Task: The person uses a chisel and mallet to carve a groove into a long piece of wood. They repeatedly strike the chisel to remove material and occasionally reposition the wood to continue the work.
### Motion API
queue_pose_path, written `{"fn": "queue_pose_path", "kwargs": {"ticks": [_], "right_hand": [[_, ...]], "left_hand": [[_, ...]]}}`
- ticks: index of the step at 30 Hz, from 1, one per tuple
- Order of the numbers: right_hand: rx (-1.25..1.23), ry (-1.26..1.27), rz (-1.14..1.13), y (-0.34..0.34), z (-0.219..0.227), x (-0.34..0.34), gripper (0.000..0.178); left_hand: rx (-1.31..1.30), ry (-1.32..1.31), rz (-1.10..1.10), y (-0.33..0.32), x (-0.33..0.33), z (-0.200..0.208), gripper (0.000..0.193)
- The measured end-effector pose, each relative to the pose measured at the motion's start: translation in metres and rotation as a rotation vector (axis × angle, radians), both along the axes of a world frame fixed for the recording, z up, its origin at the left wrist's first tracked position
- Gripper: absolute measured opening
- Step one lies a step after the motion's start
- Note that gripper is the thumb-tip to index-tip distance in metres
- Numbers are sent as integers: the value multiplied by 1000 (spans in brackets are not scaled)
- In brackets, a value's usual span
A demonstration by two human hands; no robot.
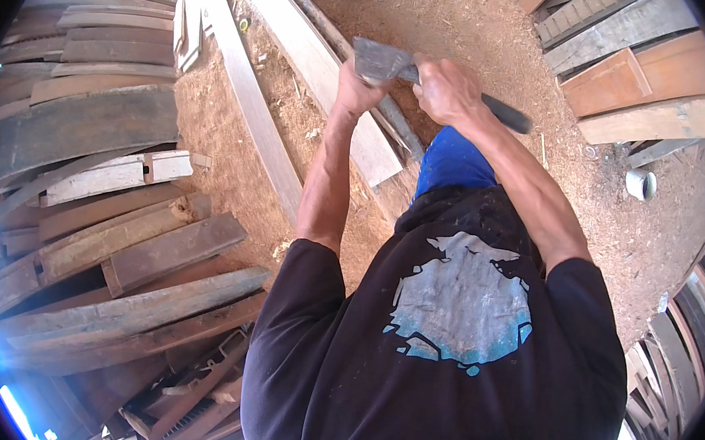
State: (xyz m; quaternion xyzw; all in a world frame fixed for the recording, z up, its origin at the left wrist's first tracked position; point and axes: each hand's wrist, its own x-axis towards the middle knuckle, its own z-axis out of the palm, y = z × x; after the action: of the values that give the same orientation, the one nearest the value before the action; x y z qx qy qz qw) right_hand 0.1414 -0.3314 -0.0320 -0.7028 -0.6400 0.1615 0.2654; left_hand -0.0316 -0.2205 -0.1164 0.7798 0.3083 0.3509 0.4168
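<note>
A hatchet-like tool with a broad grey metal head (381, 60) and a dark handle (508, 115) is held across in front of me. My right hand (447, 92) is closed around it close to the head, and the handle's dark end sticks out to the right. My left hand (358, 92) is at the head's lower edge with its fingers bent against the metal; they are partly hidden and slightly blurred. Beneath the hands a pale plank (374, 159) lies lengthwise, beside a dark round pole (402, 130).
Another long pale board (255, 103) lies to the left on sawdust-covered ground (216, 145). Stacked timber (118, 120) fills the left side. More boards (667, 71) lean at the upper right, and a white cup-like container (641, 185) lies on the floor below them.
</note>
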Motion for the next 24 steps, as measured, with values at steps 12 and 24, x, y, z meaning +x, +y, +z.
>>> {"fn": "queue_pose_path", "kwargs": {"ticks": [12,24], "right_hand": [[48,459,-143,-26,49,17,38],[206,964,-244,-58,64,24,16]], "left_hand": [[-236,77,260,18,-24,23,30],[-522,735,512,-77,-144,-99,42]]}}
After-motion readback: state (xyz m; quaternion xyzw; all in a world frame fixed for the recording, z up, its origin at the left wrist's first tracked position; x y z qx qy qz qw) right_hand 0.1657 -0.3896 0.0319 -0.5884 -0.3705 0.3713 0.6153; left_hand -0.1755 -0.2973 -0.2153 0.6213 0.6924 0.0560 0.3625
